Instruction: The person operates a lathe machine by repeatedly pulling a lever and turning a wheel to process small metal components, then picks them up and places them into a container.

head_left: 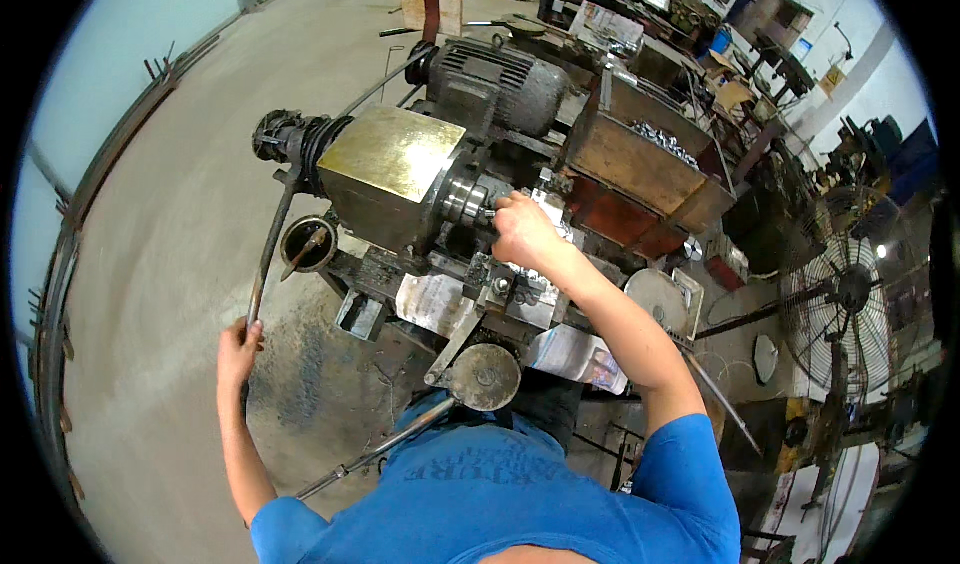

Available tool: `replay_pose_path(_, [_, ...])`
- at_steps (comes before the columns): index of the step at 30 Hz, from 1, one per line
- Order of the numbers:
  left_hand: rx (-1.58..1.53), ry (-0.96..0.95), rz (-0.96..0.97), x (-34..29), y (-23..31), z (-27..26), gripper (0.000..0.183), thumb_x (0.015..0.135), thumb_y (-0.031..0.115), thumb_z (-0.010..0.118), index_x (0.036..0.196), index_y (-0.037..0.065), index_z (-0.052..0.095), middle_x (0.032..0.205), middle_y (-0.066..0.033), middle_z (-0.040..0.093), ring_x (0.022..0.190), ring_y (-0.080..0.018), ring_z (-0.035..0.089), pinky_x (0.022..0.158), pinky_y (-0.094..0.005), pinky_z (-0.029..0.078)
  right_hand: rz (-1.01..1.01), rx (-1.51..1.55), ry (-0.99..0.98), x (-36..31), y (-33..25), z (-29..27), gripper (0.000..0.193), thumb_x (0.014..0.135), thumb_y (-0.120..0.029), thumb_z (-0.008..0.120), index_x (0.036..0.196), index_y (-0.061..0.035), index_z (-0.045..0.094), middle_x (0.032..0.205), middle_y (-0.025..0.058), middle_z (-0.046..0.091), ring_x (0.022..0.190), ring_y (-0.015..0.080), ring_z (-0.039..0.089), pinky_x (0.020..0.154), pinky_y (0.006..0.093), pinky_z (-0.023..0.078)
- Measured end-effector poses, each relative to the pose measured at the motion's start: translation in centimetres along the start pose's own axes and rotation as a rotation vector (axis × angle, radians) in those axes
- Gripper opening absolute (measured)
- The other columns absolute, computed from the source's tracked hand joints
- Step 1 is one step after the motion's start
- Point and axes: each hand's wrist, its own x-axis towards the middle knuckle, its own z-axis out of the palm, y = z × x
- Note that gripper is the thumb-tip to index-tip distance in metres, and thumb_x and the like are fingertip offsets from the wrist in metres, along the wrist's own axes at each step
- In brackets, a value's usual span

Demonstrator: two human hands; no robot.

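A small lathe stands before me, its headstock [385, 154] topped by a brassy plate. My left hand [238, 352] is closed around the lower end of a long metal lever [269, 254], which runs up to the left end of the headstock. At the round metal chuck [463, 202], my right hand [525, 232] is closed, with its fingertips pinched at the chuck's face. Whatever sits between those fingertips is too small and covered to make out. Beneath the right hand lies the metal slide [530, 299] with small shiny pieces on it.
Behind the headstock is an electric motor [500, 79]. A rusty metal bin [640, 159] holding many small metal parts stands to the right. A round pot [308, 244] hangs at left. Close to my body are a round disc [486, 376] and a long handle [385, 446]. A large fan [850, 289] stands far right.
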Motion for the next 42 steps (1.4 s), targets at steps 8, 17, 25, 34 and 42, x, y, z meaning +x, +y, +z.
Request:
replay_pose_path(8, [0.169, 0.028, 0.007, 0.2, 0.1, 1.2, 0.032, 0.078, 0.027, 0.064, 0.077, -0.003, 0.053, 0.060, -0.0157, 0.055, 0.056, -0.0286, 0.056, 0.056, -0.0392, 0.043, 0.091, 0.238, -0.002, 2.0, 0.8, 2.0, 0.025, 0.050, -0.015, 0.062, 0.066, 0.0034, 0.063, 0.080, 0.0219, 0.060, 0.084, 0.0371, 0.057, 0.077, 0.0394, 0.048])
replay_pose_path(17, [0.671, 0.093, 0.040, 1.0, 1.0, 0.8, 0.025, 0.075, 0.022, 0.062, 0.086, 0.000, 0.059, 0.074, -0.0208, 0.061, 0.075, -0.0379, 0.060, 0.064, -0.0441, 0.048, 0.328, 0.415, 0.161, 3.4, -0.4, 0.6, 0.027, 0.053, -0.015, 0.057, 0.065, 0.0096, 0.059, 0.073, 0.0284, 0.059, 0.072, 0.0401, 0.061, 0.068, 0.0402, 0.049])
replay_pose_path(25, [1.043, 0.188, 0.120, 10.8, -4.7, -7.9, 0.015, 0.070, 0.010, 0.056, 0.083, 0.005, 0.062, 0.081, -0.0161, 0.063, 0.073, -0.0311, 0.062, 0.066, -0.0430, 0.048, 0.421, 0.412, 0.028, 4.4, -1.6, -1.4, 0.025, 0.053, -0.018, 0.058, 0.069, 0.0002, 0.065, 0.075, 0.0241, 0.062, 0.075, 0.0375, 0.062, 0.069, 0.0382, 0.049])
replay_pose_path(34, [-0.094, 0.330, 0.103, 7.5, -3.5, 9.7, 0.032, 0.078, 0.018, 0.059, 0.102, -0.003, 0.057, 0.073, -0.0096, 0.056, 0.068, -0.0153, 0.050, 0.065, -0.0288, 0.043, 0.297, 0.450, 0.402, -5.2, 0.1, -5.5, 0.024, 0.055, -0.019, 0.059, 0.075, -0.0061, 0.065, 0.119, 0.0180, 0.053, 0.099, 0.0348, 0.056, 0.084, 0.0363, 0.046])
replay_pose_path(42, [1.135, -0.509, 0.606, 10.7, -12.0, 20.2, 0.034, 0.068, 0.022, 0.064, 0.098, 0.008, 0.057, 0.084, -0.0136, 0.064, 0.077, -0.0260, 0.064, 0.063, -0.0397, 0.050, 0.710, 0.292, 0.404, -22.5, 5.8, -2.9, 0.024, 0.057, -0.016, 0.061, 0.077, -0.0039, 0.065, 0.083, 0.0156, 0.062, 0.072, 0.0323, 0.060, 0.063, 0.0345, 0.048])
